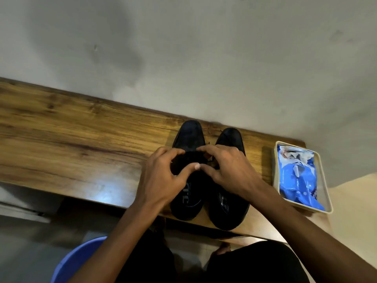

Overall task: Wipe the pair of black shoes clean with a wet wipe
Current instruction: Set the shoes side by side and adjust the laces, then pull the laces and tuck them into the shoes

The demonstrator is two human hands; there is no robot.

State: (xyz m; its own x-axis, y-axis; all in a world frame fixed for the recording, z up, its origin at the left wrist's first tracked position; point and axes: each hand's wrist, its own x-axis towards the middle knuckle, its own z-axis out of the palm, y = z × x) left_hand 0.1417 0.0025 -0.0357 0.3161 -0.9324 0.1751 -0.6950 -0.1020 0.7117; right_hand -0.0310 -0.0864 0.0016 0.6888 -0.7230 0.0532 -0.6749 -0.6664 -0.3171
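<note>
Two black shoes stand side by side on the wooden table (pixel 61 127), toes toward the wall (pixel 204 58) and heels toward me, the left shoe (pixel 188 137) just beside the right shoe (pixel 229 213) with a thin strip of wood showing between them. Both my hands are over their middle parts. My left hand (pixel 161 176) sits above the left shoe's opening, fingers curled in an arch over the dark upper and thumb stretched out toward the other hand; whether the fingertips actually grip the shoe or only touch it I cannot tell, since the black surface under them is blurred. My right hand (pixel 230 168) lies across the right shoe's upper, its fingers bent and reaching over the gap toward the left shoe, its thumb pointing back so that the two thumb tips nearly meet. Something small and dark with a hint of brown shows under the right fingertips, too unclear to name, and I cannot say whether that hand pinches anything. The insoles with pale printed marks show behind both hands, nearer to me. Well to the right of the shoes, near the table's end, a pale tray (pixel 329 203) holds a blue pack of wipes (pixel 295 180), crumpled, with white showing at its far end; neither hand is near it. Below the table's edge I see my dark-clothed legs and, at lower left, part of a blue stool (pixel 75 260).
</note>
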